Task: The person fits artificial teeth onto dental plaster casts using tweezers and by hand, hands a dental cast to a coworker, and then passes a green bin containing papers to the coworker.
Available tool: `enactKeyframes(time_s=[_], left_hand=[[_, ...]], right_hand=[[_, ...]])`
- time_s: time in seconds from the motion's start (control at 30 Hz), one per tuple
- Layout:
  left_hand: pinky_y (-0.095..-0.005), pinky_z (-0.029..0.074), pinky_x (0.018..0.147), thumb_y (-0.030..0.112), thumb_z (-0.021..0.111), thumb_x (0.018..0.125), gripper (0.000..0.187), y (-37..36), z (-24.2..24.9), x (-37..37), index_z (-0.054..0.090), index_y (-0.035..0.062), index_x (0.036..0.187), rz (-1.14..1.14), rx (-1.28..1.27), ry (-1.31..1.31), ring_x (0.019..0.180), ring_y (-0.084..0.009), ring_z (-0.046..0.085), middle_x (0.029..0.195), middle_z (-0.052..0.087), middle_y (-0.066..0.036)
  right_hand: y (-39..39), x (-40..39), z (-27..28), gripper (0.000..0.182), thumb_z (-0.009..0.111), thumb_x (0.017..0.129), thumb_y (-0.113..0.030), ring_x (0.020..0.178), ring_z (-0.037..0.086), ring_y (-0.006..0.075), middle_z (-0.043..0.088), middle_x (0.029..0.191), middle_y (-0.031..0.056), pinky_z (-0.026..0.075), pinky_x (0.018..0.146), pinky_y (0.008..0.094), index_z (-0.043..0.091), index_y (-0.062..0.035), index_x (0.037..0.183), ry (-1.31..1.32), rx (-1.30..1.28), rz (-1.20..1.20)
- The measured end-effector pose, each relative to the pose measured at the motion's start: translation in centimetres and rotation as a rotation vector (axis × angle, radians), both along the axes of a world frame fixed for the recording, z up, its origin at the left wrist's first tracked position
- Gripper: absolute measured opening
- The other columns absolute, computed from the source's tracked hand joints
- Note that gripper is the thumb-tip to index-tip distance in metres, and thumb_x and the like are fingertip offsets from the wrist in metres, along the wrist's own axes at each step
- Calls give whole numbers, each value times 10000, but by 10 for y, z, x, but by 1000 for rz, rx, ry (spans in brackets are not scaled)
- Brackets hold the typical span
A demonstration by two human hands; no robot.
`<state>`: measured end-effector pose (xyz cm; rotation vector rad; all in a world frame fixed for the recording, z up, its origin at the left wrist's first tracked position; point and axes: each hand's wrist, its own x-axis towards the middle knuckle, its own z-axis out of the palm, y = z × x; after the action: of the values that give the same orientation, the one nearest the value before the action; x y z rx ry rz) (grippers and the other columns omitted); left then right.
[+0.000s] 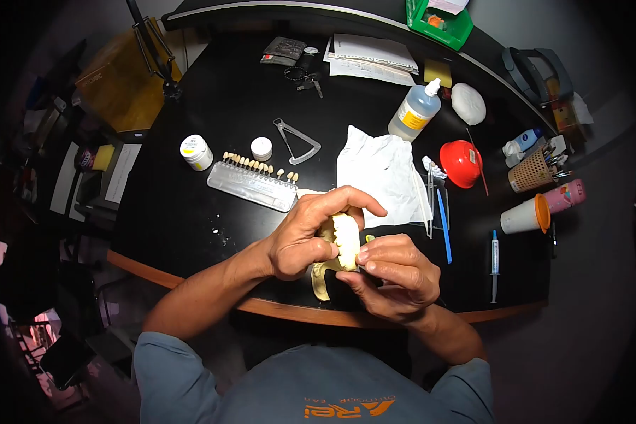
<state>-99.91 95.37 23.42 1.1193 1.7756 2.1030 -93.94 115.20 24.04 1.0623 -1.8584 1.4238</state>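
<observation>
A pale yellow dental cast (pixel 347 239) with a row of teeth is held up over the near part of the desk. My left hand (pixel 305 237) grips it from the left, thumb against the teeth and index finger arched over the top. At its lower right side, my right hand (pixel 401 274) pinches the cast's edge between thumb and fingertips. Beneath the hands, a second curved yellow cast piece (pixel 321 284) lies close to the desk's front edge. Just beyond my fingers is a crumpled white paper towel (pixel 378 173).
A tooth shade guide (pixel 253 185), white jar (pixel 196 152) and metal caliper (pixel 298 143) sit left of centre. To the right are a squeeze bottle (pixel 415 112), red bowl (pixel 461 164), blue-handled tool (pixel 444 226), syringe (pixel 495 265) and white cup (pixel 523 215). Papers (pixel 372 53) lie behind.
</observation>
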Motion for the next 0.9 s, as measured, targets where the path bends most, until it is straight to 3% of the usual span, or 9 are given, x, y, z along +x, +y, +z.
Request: enactKeyframes(time_s=[0.3, 0.4, 0.9], left_hand=[[-296, 506, 682, 195, 580, 573, 757, 0, 4, 1, 628, -54, 1287, -33, 35, 47, 722, -179, 651, 828, 668, -98], [-289, 432, 658, 284, 599, 618, 782, 1, 0, 3, 606, -78, 1312, -24, 33, 60, 708, -135, 569, 817, 617, -85], [-305, 482, 677, 343, 626, 700, 755, -1, -2, 1, 609, -102, 1310, 51, 9, 243, 744, -176, 644, 882, 663, -144]], right_hand=[[0, 2, -1, 488, 960, 742, -32, 877, 743, 218, 717, 988, 74, 615, 716, 320, 652, -66, 1119, 122, 80, -41], [0, 2, -1, 485, 960, 742, -35, 875, 742, 217, 716, 990, 72, 613, 707, 316, 652, -70, 1116, 129, 85, -47], [2, 3, -2, 476, 959, 737, -25, 874, 735, 210, 708, 991, 68, 615, 691, 310, 653, -78, 1098, 125, 98, -41]])
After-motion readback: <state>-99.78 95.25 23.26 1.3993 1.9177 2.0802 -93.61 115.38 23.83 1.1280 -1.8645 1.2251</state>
